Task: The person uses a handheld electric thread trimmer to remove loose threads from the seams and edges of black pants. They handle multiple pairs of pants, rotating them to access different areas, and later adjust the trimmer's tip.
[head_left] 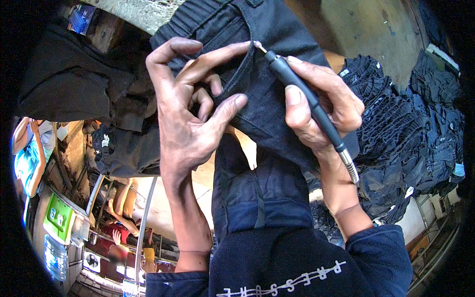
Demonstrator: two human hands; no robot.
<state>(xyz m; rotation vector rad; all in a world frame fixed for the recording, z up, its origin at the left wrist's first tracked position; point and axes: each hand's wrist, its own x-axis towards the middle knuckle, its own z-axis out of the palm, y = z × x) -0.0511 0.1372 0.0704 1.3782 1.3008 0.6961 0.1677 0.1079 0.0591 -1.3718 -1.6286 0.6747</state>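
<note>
Dark trousers (292, 29) with a gathered waistband are spread in front of me, a curved pocket opening on their near face. My right hand (324, 99) grips a slim black rotary tool handpiece (308, 91) like a pen, a metal spring collar at its rear. Its thin metal shaft and small pinkish tip (258, 44) meet the pocket edge. My left hand (190, 94) lies over the cloth with its fingers apart. The index finger reaches to the pocket edge right beside the tip, and the thumb points across the fabric; nothing is gripped in that hand.
Piles of dark gathered garments (396, 123) lie on the right. More black cloth (84, 74) hangs at the left. A pale worn ledge (133, 12) runs along the top. At the lower left are other people, a green tray (59, 218) and a clear water bottle (55, 257).
</note>
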